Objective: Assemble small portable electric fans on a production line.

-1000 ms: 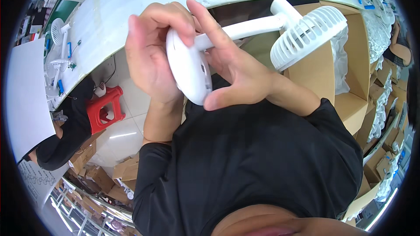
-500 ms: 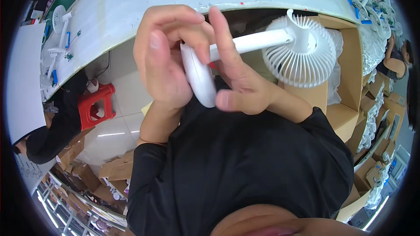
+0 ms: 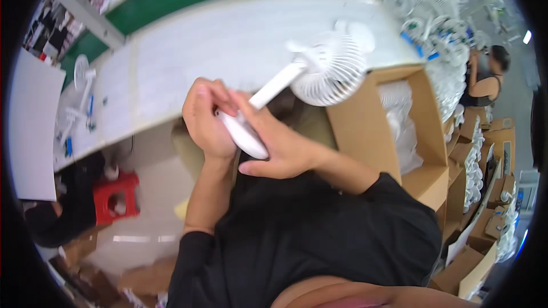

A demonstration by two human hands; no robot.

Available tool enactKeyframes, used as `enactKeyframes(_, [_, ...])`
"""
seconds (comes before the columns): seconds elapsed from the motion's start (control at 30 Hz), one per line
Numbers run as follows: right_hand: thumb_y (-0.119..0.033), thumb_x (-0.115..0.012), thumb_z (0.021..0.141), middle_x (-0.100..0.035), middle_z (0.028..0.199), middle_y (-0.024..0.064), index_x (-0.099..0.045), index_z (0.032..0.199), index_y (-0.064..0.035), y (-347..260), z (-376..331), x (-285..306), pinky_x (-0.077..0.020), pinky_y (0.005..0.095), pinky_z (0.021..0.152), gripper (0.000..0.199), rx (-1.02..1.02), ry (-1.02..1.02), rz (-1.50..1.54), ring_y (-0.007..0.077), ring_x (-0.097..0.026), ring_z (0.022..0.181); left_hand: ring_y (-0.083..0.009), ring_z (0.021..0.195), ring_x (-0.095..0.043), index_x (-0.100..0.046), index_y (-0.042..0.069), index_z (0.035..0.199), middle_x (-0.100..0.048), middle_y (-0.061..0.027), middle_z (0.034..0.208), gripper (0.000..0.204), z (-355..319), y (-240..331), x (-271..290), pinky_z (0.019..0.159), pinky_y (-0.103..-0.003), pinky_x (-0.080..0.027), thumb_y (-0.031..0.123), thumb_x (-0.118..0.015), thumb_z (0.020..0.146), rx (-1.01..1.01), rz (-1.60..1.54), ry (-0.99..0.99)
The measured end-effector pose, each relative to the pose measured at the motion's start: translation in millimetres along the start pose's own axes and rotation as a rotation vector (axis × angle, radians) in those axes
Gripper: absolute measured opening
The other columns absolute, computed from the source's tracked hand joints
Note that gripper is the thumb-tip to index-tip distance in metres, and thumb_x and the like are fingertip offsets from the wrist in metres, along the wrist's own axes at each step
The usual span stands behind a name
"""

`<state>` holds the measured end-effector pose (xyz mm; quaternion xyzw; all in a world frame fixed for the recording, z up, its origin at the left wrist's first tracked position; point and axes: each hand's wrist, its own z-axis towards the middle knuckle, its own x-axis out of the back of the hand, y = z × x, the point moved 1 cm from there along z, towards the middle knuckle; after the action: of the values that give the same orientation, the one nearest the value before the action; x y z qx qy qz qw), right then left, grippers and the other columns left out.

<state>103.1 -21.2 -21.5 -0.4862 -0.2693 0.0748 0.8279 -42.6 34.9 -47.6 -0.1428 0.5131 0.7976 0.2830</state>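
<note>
A small white desk fan (image 3: 281, 84) is held up in front of my chest, tilted, with its ribbed round head off to the right over the bench's front edge. My left hand (image 3: 209, 121) curls round the left side of its oval base. From the other side my right hand (image 3: 282, 145) presses on the base, thumb along the near end and fingers by the stem. The underside of the base is hidden between my palms.
Beyond my hands runs a white bench (image 3: 188, 40) with a green strip behind it. An open cardboard box (image 3: 431, 185) with plastic-wrapped contents stands at right. Fan parts (image 3: 439, 34) pile up at far right. A red stool (image 3: 116, 198) and a person's dark sleeve (image 3: 74, 194) are at left.
The view has shifted, showing more of the bench and the green strip. My hands and the fan now look smaller, and the fan's head points farther up and away from me.
</note>
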Motion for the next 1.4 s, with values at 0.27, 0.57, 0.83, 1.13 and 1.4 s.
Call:
enactKeyframes(0.27, [-0.007,-0.066,0.077,-0.068,0.107,0.0184,-0.057,0.123,-0.0012,127,54,130,-0.0504,0.0409,0.080,0.048,-0.231,0.555,-0.356,0.0365,-0.065,0.091,-0.0258,0.084,-0.053,-0.060,0.003,0.104,-0.060,-0.0123,0.092,0.021,94,-47,22,0.080,-0.036,-0.044,0.016,-0.051,0.090,0.014,0.827,0.048])
enactKeyframes(0.57, [0.000,-0.068,0.070,-0.067,0.107,0.0181,-0.059,0.122,-0.0070,253,186,309,-0.0494,0.0415,0.088,0.052,-0.403,0.606,-1.008,0.0371,-0.063,0.101,-0.0342,0.096,-0.052,-0.060,0.004,0.106,-0.056,-0.0158,0.111,0.028,67,-79,66,0.085,-0.043,-0.043,0.016,-0.061,0.080,-0.146,1.793,0.005])
enactKeyframes(0.83, [-0.009,-0.067,0.075,-0.066,0.108,0.0150,-0.062,0.115,-0.0070,321,309,277,-0.0505,0.0413,0.084,0.040,-0.101,0.771,-1.059,0.0350,-0.064,0.096,-0.0337,0.098,-0.050,-0.059,0.004,0.106,-0.054,-0.0158,0.112,0.030,75,-76,50,0.084,-0.042,-0.041,0.018,-0.062,0.079,-0.085,1.850,-0.024])
enactKeyframes(1.13, [-0.009,-0.066,0.080,-0.062,0.109,0.0107,-0.059,0.114,-0.0040,293,304,251,-0.0490,0.0330,0.080,0.035,-0.273,0.402,-0.338,0.0258,-0.059,0.091,-0.0326,0.096,-0.050,-0.059,0.004,0.104,-0.054,-0.0148,0.109,0.030,72,-73,45,0.084,-0.041,-0.041,0.018,-0.062,0.078,-0.032,1.852,0.001])
enactKeyframes(1.4, [-0.007,-0.061,0.086,-0.059,0.102,0.0084,-0.055,0.109,-0.0032,149,191,196,-0.0472,0.0280,0.079,0.024,-0.190,0.709,-0.037,0.0191,-0.056,0.088,-0.0299,0.100,-0.052,-0.059,0.004,0.108,-0.054,-0.0145,0.114,0.029,86,-73,90,0.088,-0.039,-0.044,0.012,-0.061,0.080,0.088,1.306,0.045])
